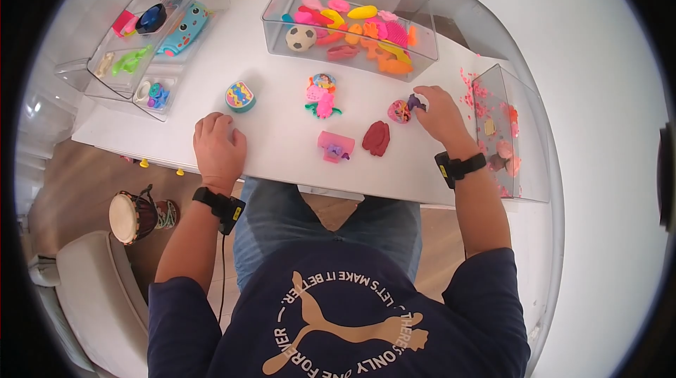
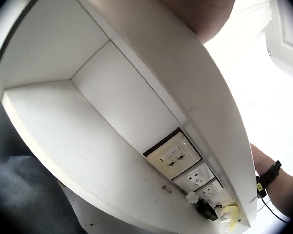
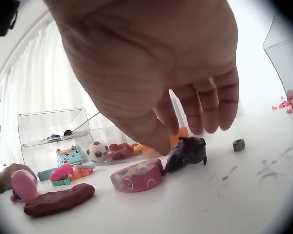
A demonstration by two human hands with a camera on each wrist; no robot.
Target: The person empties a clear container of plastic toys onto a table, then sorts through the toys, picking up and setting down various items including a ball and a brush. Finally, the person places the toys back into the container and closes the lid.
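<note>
My right hand (image 1: 438,119) is over a small dark purple toy figure (image 3: 188,155), its fingers loosely extended and the thumb close to the figure. The figure sits against a pink, rounded toy with a picture on top (image 3: 137,175). Nearer me lie a dark red, lumpy flat piece (image 1: 376,138) and a pink toy with purple bits (image 1: 336,147). My left hand (image 1: 218,149) rests on the table's front edge with fingers loosely bent. Just beyond it is a teal toy with a yellow-and-blue top (image 1: 240,97). The left wrist view mainly catches the desk's underside.
A clear bin (image 1: 278,33) of colourful toys and a soccer ball stands at the back. Another clear organizer (image 1: 151,107) is at left. At right, a clear box (image 1: 531,159) has pink bits (image 1: 479,100) scattered beside it. A pink-and-green toy (image 1: 323,104) lies mid-table.
</note>
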